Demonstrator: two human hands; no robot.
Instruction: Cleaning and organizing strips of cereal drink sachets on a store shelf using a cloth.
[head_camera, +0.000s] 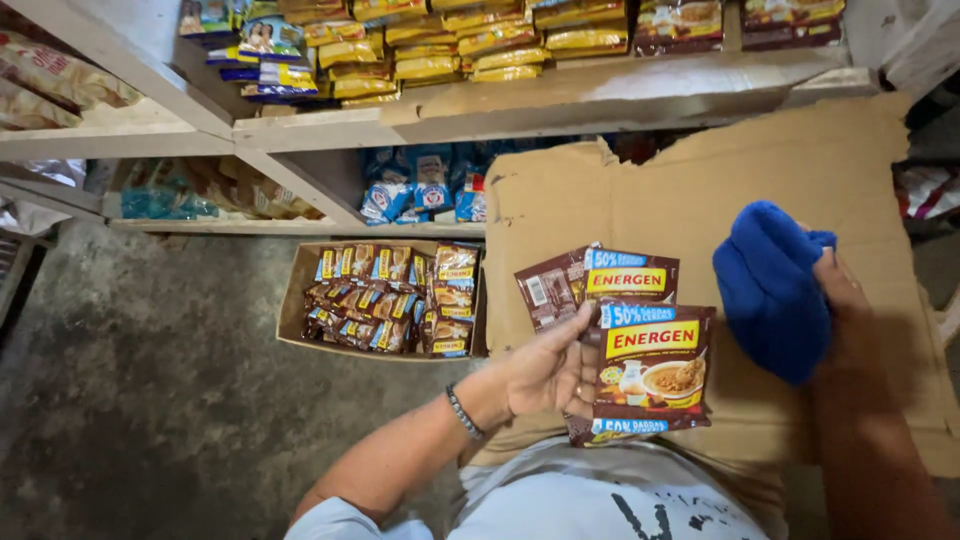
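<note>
- Brown foil sachets (640, 345), a small fan of several, sit in the left hand (545, 372), pinched at their left edges with the thumb across the front; the front one shows a yellow band, a blue strip and a picture of a bowl.
- Judged by look, these sachets are light, thin and limp, with a slick surface that lets them slide over one another; a grip across the stacked edges, or flat under the whole fan, seems safest.
- Blue cloth (770, 290), soft and thick, is bunched in the right hand (845, 300), whose fingers are closed around it just to the right of the sachets.
- Behind both hands a flattened sheet of brown cardboard (720, 175) lies with a torn top edge.
- On the concrete floor (130, 400) to the left, an open cardboard box (292, 305) holds rows of matching brown sachets.
- Above it, the lower shelf (300, 227) carries blue and white packets (415, 185).
- Farthest off, the upper shelf (560, 100) bears stacks of yellow packets (430, 55) and some dark brown ones at the right.
</note>
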